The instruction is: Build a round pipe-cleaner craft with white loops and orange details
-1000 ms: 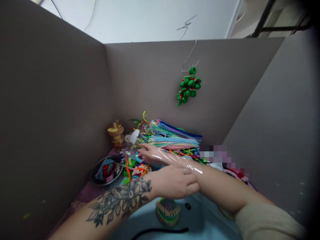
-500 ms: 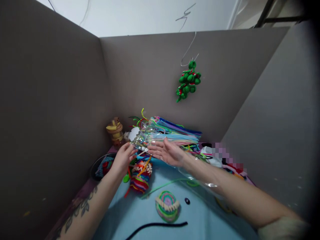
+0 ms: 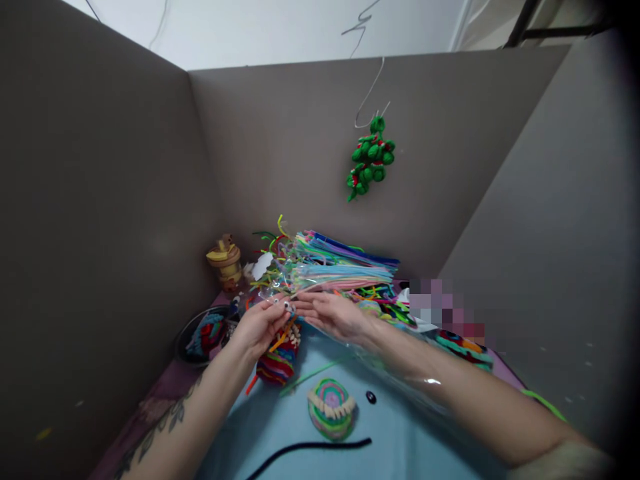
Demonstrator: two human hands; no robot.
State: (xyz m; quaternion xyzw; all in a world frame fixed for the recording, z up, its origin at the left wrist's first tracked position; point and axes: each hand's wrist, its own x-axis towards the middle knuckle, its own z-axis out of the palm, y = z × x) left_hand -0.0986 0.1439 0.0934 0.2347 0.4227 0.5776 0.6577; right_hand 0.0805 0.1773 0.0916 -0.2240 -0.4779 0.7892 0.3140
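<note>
Grey cardboard partition (image 3: 120,200) walls in the bench on three sides; I see a green bobble ornament (image 3: 369,160) hung on a wire hook against the back panel. Light blue mat (image 3: 300,440) covers the near surface. Stack of pipe cleaners (image 3: 340,267), many colours, lies at the back. Dark round dish (image 3: 193,350) of yarn scraps sits far left, a yellow wooden spool (image 3: 225,260) behind it.

Left hand (image 3: 257,327) pinches the near edge of a clear plastic bag (image 3: 283,283) holding small googly eyes; fingers closed on the film. Right hand (image 3: 335,317) lies palm up just beside it, fingers loosely spread, fingertips touching the same bag edge; clear film drapes along that forearm.

Below the hands: striped woven pouch (image 3: 277,363), round rainbow piece (image 3: 331,413), black pipe cleaner (image 3: 310,450), a lone black bead (image 3: 371,397).
</note>
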